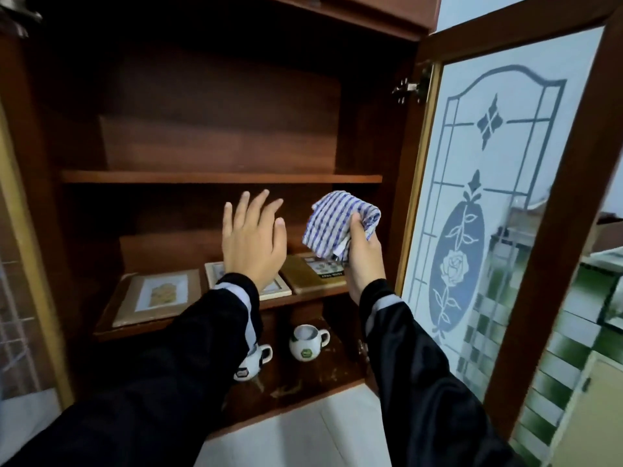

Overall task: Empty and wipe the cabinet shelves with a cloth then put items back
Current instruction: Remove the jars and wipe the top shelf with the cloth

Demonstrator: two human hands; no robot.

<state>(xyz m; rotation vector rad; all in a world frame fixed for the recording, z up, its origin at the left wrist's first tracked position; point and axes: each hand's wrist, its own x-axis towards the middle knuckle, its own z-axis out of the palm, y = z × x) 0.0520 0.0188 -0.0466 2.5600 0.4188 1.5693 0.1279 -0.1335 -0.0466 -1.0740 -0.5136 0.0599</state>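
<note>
Right hand [363, 261] grips the bunched cloth [338, 227] above the middle shelf [108, 333]. Left hand [253, 241] hovers above it too, fingers spread, empty. The cloth looks soft and light, best held wadded. Frames [155, 296] on that shelf seem stiff, fragile: lift by edges.

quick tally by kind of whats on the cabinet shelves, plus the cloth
framed pictures: 2
brown book or box: 1
mugs: 2
striped cloth, in the grip of the right hand: 1
total: 6
</note>
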